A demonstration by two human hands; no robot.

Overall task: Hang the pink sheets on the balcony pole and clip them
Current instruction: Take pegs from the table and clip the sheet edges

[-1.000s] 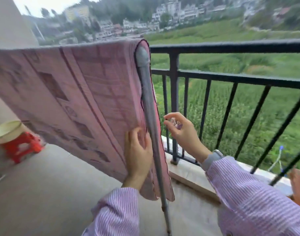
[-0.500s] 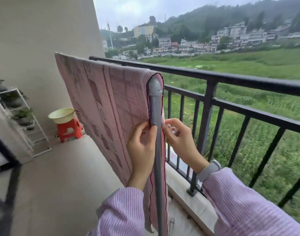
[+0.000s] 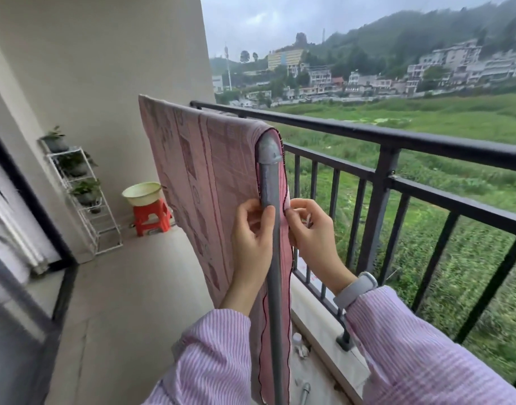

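Now, scene: a balcony with a grey floor, a pale wall (image 3: 110,68) on the left and a black railing (image 3: 397,141) on the right, fields and houses beyond.
Change: against half a second ago the view has drawn back a little, so the sheet's far end and the plant rack show more fully; both hands have stayed at the same spot on the post, the right one now closer against the sheet's edge.
Sheet (image 3: 204,176): one, pink with darker woven bands and blocks and a dark stitched hem; it hangs folded over the pole, one layer on the balcony side, the other on the railing side, its near edges falling on either side of the post.
Pole (image 3: 270,206): one grey upright post with a rounded elbow at the top; the horizontal run is hidden under the sheet.
Rack (image 3: 84,200): one white wire rack by the wall, with about four potted plants.
Stool (image 3: 151,216): one, red, with one pale basin (image 3: 142,193) on top.
Left hand (image 3: 252,235): fingers curled, pinching the sheet's near edge, thumb against the post.
Right hand (image 3: 312,232): fingers curled, pinching the sheet's other edge just right of the post; something small and pale shows between the fingers, too blurred to name.
Watch (image 3: 354,289): one grey band on the right wrist.
Sleeves: two, pink striped.
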